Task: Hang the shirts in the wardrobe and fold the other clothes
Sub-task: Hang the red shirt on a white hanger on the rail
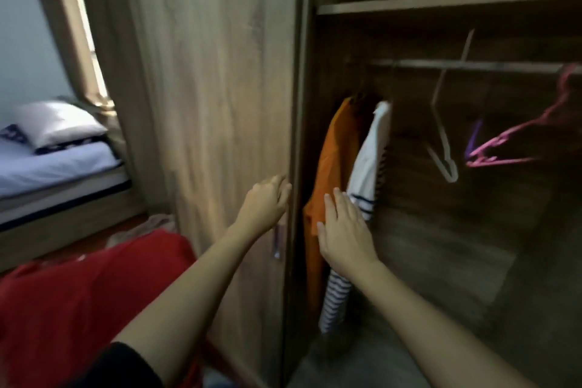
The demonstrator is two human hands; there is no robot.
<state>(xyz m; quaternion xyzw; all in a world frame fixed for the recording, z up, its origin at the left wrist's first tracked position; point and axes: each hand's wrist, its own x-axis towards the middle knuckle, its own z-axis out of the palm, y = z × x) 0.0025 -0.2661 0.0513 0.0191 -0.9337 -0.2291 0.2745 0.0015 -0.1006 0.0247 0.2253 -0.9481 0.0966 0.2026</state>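
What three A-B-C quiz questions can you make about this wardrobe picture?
1. Where does the orange shirt hang?
A. At the left end of the rail, beside the striped shirt
B. On the bed
C. On the top shelf

2. What colour is the empty hanger furthest right?
A. Green
B. Pink
C. Yellow

3. How is the right hand?
A. In a fist
B. Holding a hanger
C. Open, its fingers on the shirts

Answers:
1 A: it hangs next to the striped shirt at the rail's left end.
2 B: that hanger is pink.
3 C: its straight fingers lie on the shirts, while the left hand grips the wardrobe door by its edge.
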